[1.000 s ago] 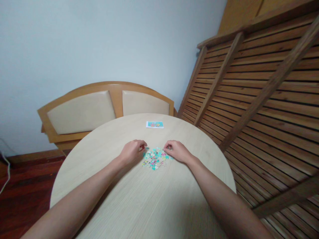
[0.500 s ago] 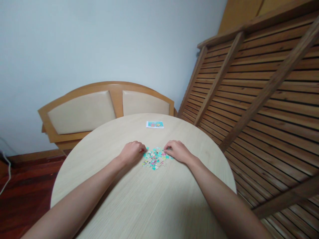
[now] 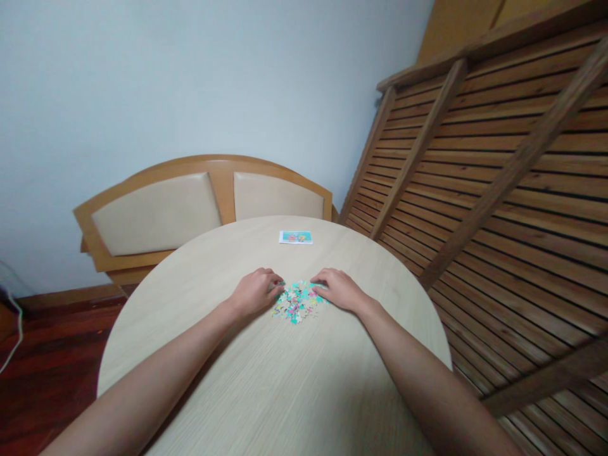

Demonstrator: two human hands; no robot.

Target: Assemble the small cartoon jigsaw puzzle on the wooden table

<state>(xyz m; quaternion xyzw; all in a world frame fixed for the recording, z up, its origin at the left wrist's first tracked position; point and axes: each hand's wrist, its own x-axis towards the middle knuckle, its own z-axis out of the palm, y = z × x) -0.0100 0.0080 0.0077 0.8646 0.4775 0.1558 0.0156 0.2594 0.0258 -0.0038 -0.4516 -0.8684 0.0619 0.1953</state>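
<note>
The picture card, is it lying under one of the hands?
No, the picture card lies beyond the left hand and the right hand, near the far edge of the table.

The puzzle pieces mix turquoise, off-white and pink, with touches of yellow and a few dark specks. The card is turquoise with pink and yellow figures and a white border. Under them the tabletop is pale beige, streaked with fine wood grain. The headboard is honey-brown around cream pads. The wall is plain, pale bluish white. The slats are warm brown, striped by dark gaps. The floor is dark reddish brown with darker streaks, and the cord is white
</note>
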